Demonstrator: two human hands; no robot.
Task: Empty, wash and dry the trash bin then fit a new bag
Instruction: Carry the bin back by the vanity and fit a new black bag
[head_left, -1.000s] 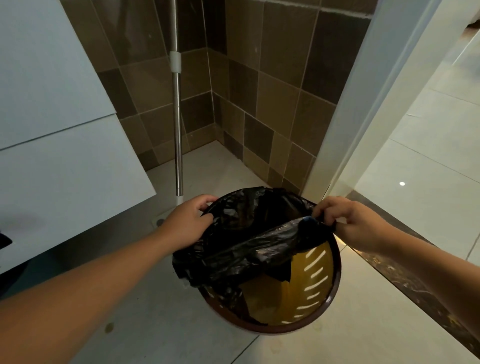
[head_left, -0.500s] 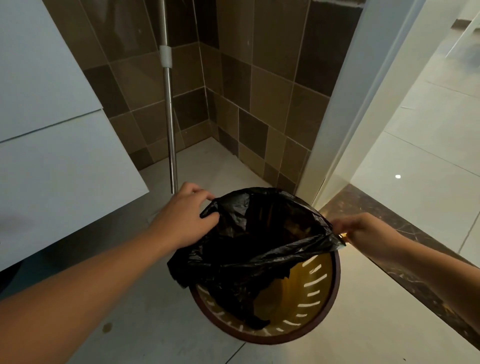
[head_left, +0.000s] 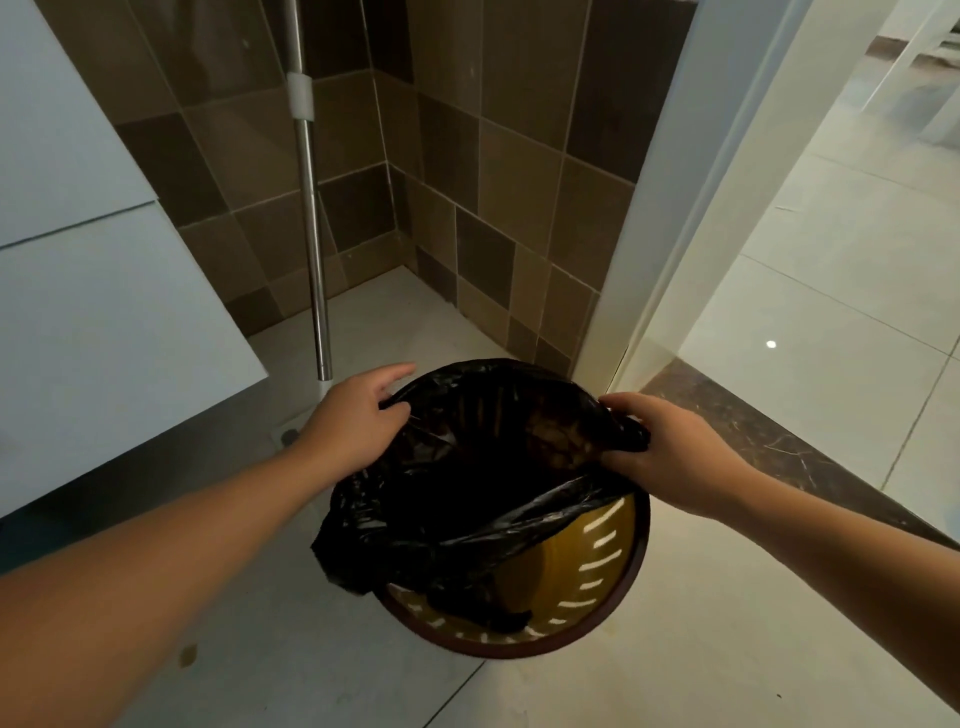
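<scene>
Step in hand, as judged: fitting the new bag, the last part of the task. The bin (head_left: 631, 582) stands on the floor (head_left: 675, 675) near the doorway, just short of the tiled corner, with a pole (head_left: 311, 218) upright beyond it.

The bag (head_left: 467, 483) is black and open at the mouth. Its far half lies over the far rim. The near half sags inside, and the bin's yellow slotted wall shows bare on the near right.

The left hand (head_left: 353, 421) grips the bag edge at the far left rim, thumb tucked into the film, forefinger stretched forward. The right hand (head_left: 670, 447) pinches a gathered fold at the right rim, fingers curled round it.

Next move, as judged: draw the slack edge toward the near rim and fold it over all the way round. The film is thin, so a steady pull is advised. A tug may drag the far side off the rim.
</scene>
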